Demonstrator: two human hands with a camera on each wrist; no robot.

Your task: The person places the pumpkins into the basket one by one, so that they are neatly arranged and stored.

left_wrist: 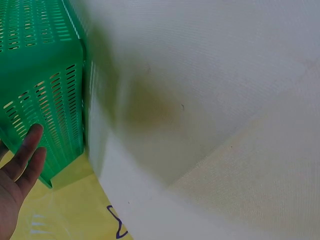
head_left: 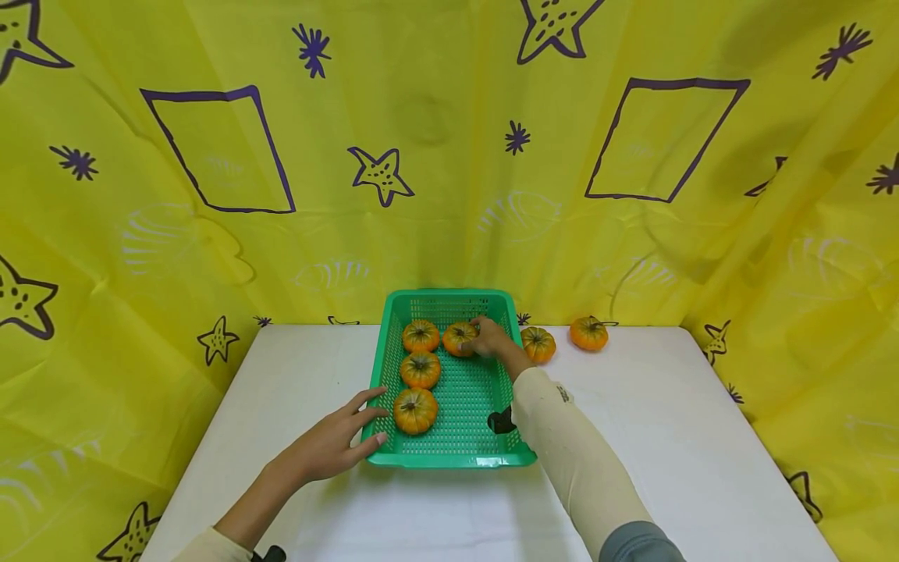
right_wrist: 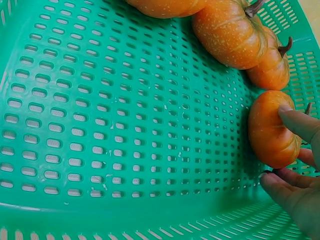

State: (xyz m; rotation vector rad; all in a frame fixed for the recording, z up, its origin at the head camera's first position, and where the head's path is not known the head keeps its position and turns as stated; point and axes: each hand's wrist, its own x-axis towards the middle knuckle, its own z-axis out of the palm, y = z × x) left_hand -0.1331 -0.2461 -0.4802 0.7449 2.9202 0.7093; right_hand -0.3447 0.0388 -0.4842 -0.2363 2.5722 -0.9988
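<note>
A green plastic basket (head_left: pixel 456 462) stands on the white table. Inside it, three small orange pumpkins form a column along the left side: a near one (head_left: pixel 415 411), a middle one (head_left: pixel 420 370) and a far one (head_left: pixel 421 336). My right hand (head_left: pixel 488 340) reaches over the right wall and holds a fourth pumpkin (right_wrist: pixel 272 130) at the far end, right of the far one; in the right wrist view the thumb lies on its side, fingers around its lower edge. At the basket's left wall is my left hand (head_left: pixel 337 441), fingers loosely extended by the rim and holding nothing.
Two more pumpkins sit on the table right of the basket, one close to its wall (head_left: pixel 538 344) and another farther right (head_left: pixel 588 334). A yellow patterned curtain (head_left: pixel 449 234) hangs behind the table and along both sides.
</note>
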